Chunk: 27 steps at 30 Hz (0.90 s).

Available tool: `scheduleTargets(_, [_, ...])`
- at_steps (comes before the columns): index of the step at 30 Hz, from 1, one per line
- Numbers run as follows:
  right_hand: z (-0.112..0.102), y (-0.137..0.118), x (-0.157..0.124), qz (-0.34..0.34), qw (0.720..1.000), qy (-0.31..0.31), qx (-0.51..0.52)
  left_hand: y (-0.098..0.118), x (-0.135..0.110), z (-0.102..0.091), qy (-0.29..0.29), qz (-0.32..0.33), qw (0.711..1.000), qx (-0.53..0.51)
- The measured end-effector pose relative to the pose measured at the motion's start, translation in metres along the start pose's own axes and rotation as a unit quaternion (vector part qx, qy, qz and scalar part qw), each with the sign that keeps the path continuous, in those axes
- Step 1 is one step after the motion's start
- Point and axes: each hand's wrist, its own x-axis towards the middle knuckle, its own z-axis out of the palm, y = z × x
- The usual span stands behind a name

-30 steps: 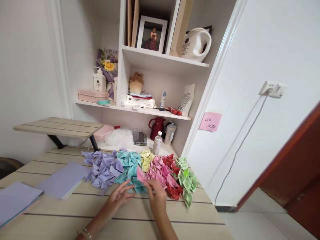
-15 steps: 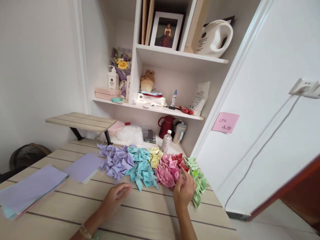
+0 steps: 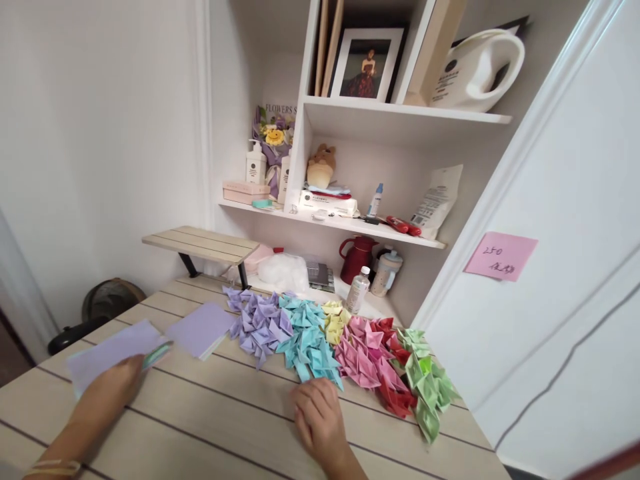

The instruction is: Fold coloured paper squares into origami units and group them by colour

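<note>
At the left, my left hand [image 3: 113,387] grips the near right edge of a stack of coloured paper [image 3: 107,350], purple on top; its fingertips are hidden and blurred. My right hand [image 3: 320,417] rests on the table with its fingers curled in, and nothing shows in it. Just beyond it lie folded paper pieces, grouped by colour: purple [image 3: 260,323], blue [image 3: 307,337], yellow [image 3: 334,321], pink [image 3: 367,350], red [image 3: 397,397] and green [image 3: 430,387]. A smaller pile of purple sheets [image 3: 203,327] lies between the stack and the purple pieces.
The slatted table [image 3: 210,420] meets a white shelf unit [image 3: 385,127]. A small raised stand [image 3: 205,243] is at the back left. A clear bottle [image 3: 358,290], a red jug [image 3: 357,259] and a cup [image 3: 387,273] stand behind the folded pieces. A pink note [image 3: 501,256] sticks to the right wall.
My left hand has moved left onto the paper stack, which is now shifted. My right hand has drawn back from the pink pieces, uncovering red ones. The view has turned left.
</note>
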Motion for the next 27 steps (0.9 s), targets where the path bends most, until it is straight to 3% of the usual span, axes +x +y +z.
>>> scheduleTargets(6, [-0.005,0.006,-0.001,0.030,0.999,0.040,-0.008,0.011,-0.005,-0.024,0.035,-0.094,0.993,-0.061])
scheduleTargets(9, [-0.004,0.009,-0.004,0.078,0.996,0.037,-0.007,0.022,-0.005,-0.032,0.111,-0.111,0.983,-0.090])
scheduleTargets(11, [-0.002,0.008,-0.005,0.122,0.992,0.008,0.041,0.045,-0.006,-0.041,0.183,0.020,0.971,-0.152])
scheduleTargets(15, [-0.001,-0.001,0.000,0.174,0.967,-0.036,0.183,0.127,-0.018,-0.060,0.171,0.290,0.897,-0.287])
scheduleTargets(17, [-0.004,-0.005,0.005,0.170,0.962,-0.046,0.211,0.170,-0.029,-0.066,0.158,0.328,0.861,-0.354])
scheduleTargets(19, [-0.008,-0.007,0.009,0.159,0.958,-0.055,0.232,0.202,-0.040,-0.068,0.146,0.330,0.846,-0.392])
scheduleTargets(21, [-0.010,-0.004,0.012,0.170,0.950,-0.042,0.259,0.217,-0.044,-0.068,0.121,0.316,0.841,-0.423])
scheduleTargets(25, [-0.014,0.013,0.009,0.247,0.927,0.069,0.276,0.212,-0.025,-0.065,0.070,0.276,0.856,-0.431])
scheduleTargets(27, [-0.016,0.021,0.006,0.266,0.915,0.119,0.278,0.207,-0.012,-0.063,0.091,0.160,0.878,-0.442])
